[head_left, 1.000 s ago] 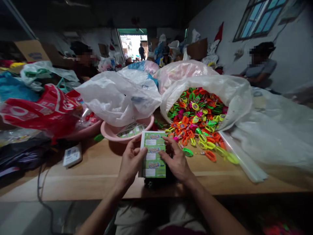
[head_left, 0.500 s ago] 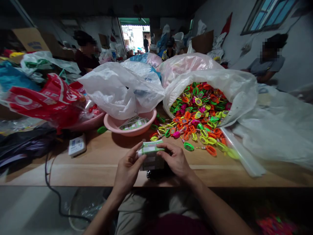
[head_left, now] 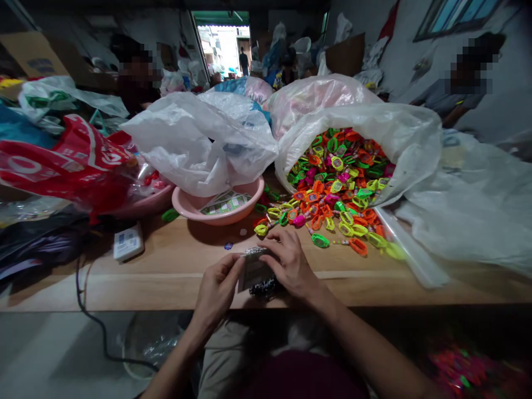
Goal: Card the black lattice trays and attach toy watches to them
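Grey-faced stack of printed cards (head_left: 253,271), small, held above the wooden table (head_left: 166,282) at its near edge, directly in front of the person. Its top edge shows a silvery glint; the print on its face is too dark to read. Long axis tilted, running from near the person's body up and away toward the pink basin.

Left hand (head_left: 216,293): partly closed, fingers pinching the stack's left side. Right hand (head_left: 291,265): curled over the stack's right side and far corner, fingertips (head_left: 268,237) resting at its upper edge, with a firm hold. Both hands touch the stack, so neither is clearly the nearer.

Dark knobbly object (head_left: 264,288): just below the stack, beside the right hand; its kind cannot be told.

Pink plastic basin (head_left: 185,208): beyond the hands, holding green printed cards (head_left: 226,204). Neon plastic toys (head_left: 336,177): a heap in green, orange, yellow and magenta, spilling from a white plastic sack (head_left: 399,138) across the table toward the right hand. Small blue piece (head_left: 228,246): lying on the table, just left of the stack's far end. White packet (head_left: 128,242): on the table to the left. Red-and-white plastic bag (head_left: 70,160): further left. Seated person (head_left: 453,94): at the far right, well apart.
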Demonstrator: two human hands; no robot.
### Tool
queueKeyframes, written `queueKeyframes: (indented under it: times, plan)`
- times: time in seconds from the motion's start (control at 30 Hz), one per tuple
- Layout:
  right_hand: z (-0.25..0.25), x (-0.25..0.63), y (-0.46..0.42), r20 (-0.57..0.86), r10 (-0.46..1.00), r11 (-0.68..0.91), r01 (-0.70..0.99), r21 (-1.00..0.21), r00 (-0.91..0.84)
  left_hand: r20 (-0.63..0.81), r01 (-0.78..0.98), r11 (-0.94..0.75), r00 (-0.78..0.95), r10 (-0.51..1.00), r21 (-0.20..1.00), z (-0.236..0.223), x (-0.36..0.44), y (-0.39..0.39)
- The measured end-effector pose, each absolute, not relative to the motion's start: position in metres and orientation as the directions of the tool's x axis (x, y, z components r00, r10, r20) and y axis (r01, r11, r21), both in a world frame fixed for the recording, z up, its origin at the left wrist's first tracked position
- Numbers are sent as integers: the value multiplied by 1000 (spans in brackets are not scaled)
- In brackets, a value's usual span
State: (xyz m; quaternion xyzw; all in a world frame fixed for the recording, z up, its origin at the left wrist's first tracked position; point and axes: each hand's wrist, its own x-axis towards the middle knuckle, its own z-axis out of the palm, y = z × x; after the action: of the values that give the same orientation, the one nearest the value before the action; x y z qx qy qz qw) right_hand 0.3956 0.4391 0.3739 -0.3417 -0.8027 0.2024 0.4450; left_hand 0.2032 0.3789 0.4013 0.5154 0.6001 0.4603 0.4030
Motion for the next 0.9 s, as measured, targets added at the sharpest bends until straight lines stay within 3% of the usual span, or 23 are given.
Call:
queueKeyframes:
  times: [0.3,0.47,0.6,0.7,0.77,0.9]
  plan:
    - [351,382,408,610,628,778,377,-502,-484,-163,211,203,-195,967,956,382,205,372]
    - [338,388,391,584,632,774,368,-516,-510,-238,183,273,-195,952,944,368,202,363]
    - [350,401,376,632,609,776,197,-599,-479,-209,276,267,-225,952,923,357,186,358]
    - [366,417,374,580,697,643,9,-766,-422,-145,373,259,-307,941,891,354,161,359]
    - [372,428,383,442,821,462,-35,-886,-362,-111,453,242,-296,949,858,357,145,360]
    - [359,442,429,140,964,157,61,-986,-227,-134,542,132,-38,990,830,374,148,363]
